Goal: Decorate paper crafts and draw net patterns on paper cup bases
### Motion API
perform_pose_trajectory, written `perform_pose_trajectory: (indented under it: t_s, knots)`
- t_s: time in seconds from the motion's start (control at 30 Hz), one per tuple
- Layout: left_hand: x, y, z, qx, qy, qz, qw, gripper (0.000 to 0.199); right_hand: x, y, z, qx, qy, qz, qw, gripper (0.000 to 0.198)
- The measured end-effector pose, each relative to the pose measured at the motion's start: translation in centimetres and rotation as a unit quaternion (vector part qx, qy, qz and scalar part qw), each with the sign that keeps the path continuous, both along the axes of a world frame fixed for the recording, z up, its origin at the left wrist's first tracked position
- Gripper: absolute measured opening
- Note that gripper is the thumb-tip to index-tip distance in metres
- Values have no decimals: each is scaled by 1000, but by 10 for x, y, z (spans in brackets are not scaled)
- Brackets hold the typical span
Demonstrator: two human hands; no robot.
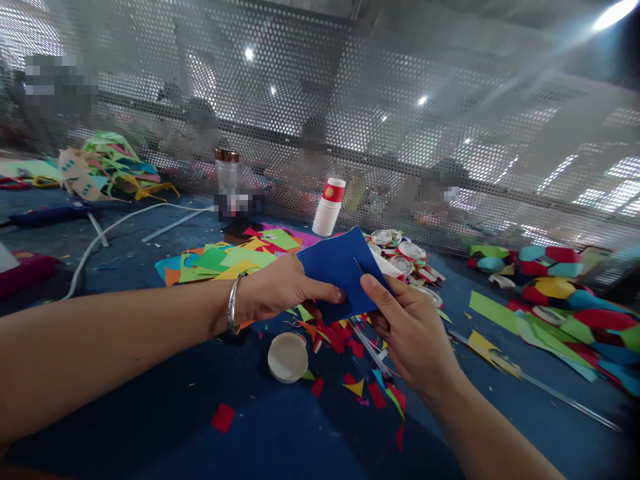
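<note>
A piece of dark blue paper [331,263] is held up between my two hands, above the scraps on the table. My left hand [280,288], with a silver bracelet at the wrist, pinches its lower left part, thumb on top. At the right edge my right hand [407,327] grips the same sheet between thumb and fingers. A short slit or crease line runs in the paper near my right thumb. Below the sheet sits a round white paper-cup base [288,358]. Red, orange and yellow paper scraps [340,337] lie around and under my hands.
A stack of paper cups [329,208] stands behind the sheet, beside a clear jar [227,175]. Coloured paper sheets [220,261] lie left, cut cup rims [411,250] right. Clear glue sticks [570,400], a glue gun [47,215] and patchwork paper pieces [600,320] spread outward. Perforated metal screen [370,127] behind.
</note>
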State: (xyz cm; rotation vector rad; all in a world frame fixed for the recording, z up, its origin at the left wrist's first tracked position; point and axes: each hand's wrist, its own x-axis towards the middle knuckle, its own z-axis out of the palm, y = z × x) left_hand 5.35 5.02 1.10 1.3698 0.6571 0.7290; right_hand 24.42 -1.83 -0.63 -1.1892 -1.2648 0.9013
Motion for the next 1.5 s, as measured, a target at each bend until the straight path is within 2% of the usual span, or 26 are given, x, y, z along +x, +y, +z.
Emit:
perform_pose_trajectory:
  t_s: [0.33,0.63,1.03,1.27,1.5]
  knots:
    - [2,-7,-6,-13,28,-6,1000,32,-1,1,0,1,16,10,1000,35]
    - [6,-20,-11,-51,38,-34,997,24,-4,-3,5,-3,24,30,999,33]
    - [8,-21,-11,-110,2,-62,992,38,-1,-4,5,-31,35,39,998,31]
    - [5,-14,-8,-102,31,-75,992,41,-1,-2,5,-33,29,30,999,35]
    - [-6,5,-5,-101,63,-114,986,36,-4,2,5,-26,13,16,999,50]
